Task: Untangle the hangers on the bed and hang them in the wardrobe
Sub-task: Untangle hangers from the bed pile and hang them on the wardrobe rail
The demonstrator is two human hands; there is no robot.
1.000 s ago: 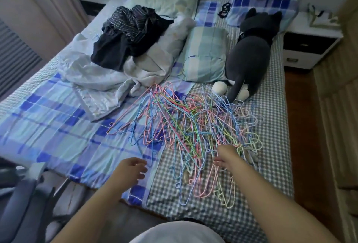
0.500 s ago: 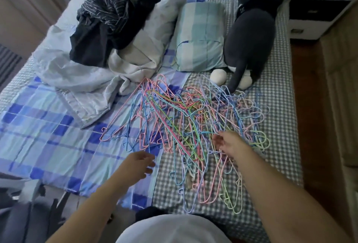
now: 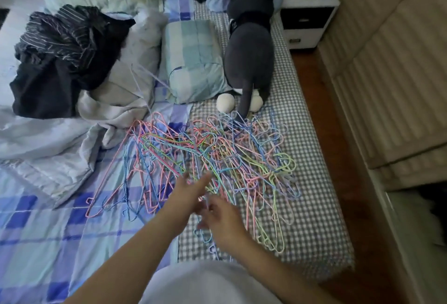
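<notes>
The right hand [image 3: 223, 219] is blurred, so whether its fingers [image 3: 205, 209] pinch a wire cannot be told. Both hands cover part of the hangers [image 3: 217, 158], whose single wires cannot be traced in the tangle. The plush cat [image 3: 249, 56] hides its face and overlaps the far hangers. The bed [image 3: 314, 231] runs off the left edge. Items on the nightstand [image 3: 309, 1] are too small to tell.

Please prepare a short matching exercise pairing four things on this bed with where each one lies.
Things:
1. hanger pile
2. plush cat
3. dark striped clothes
4. folded pillow

Places:
A. far left, on the crumpled white bedding
B. right side, tail touching the hangers
C. mid-bed, just beyond the hands
D. between the white bedding and the plush cat

Pairs: 1-C, 2-B, 3-A, 4-D
</notes>
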